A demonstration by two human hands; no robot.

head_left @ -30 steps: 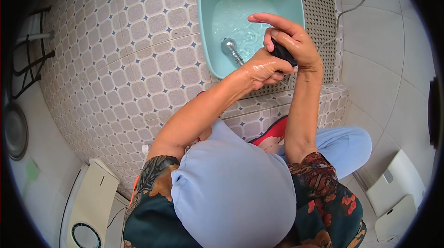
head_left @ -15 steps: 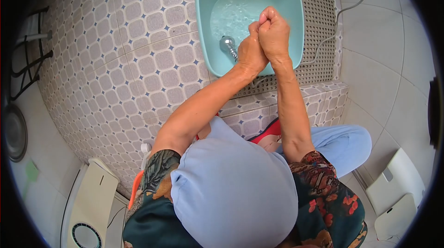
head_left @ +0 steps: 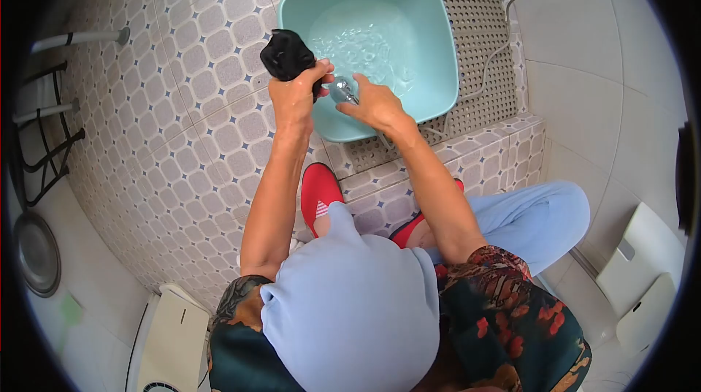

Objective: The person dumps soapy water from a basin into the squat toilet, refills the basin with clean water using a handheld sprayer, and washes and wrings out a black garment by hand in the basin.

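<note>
Your left hand (head_left: 293, 100) clamps black cloth (head_left: 287, 56) at the basin (head_left: 440, 41)'s nine o'clock; your right hand (head_left: 381, 105) is parted. It's beside the shower head (head_left: 340, 89).

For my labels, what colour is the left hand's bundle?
The bundle is black, shown best in the head view.

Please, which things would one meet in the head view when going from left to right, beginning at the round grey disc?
Round grey disc → black cloth → shower head → right hand → thin grey hose → white panel.
</note>
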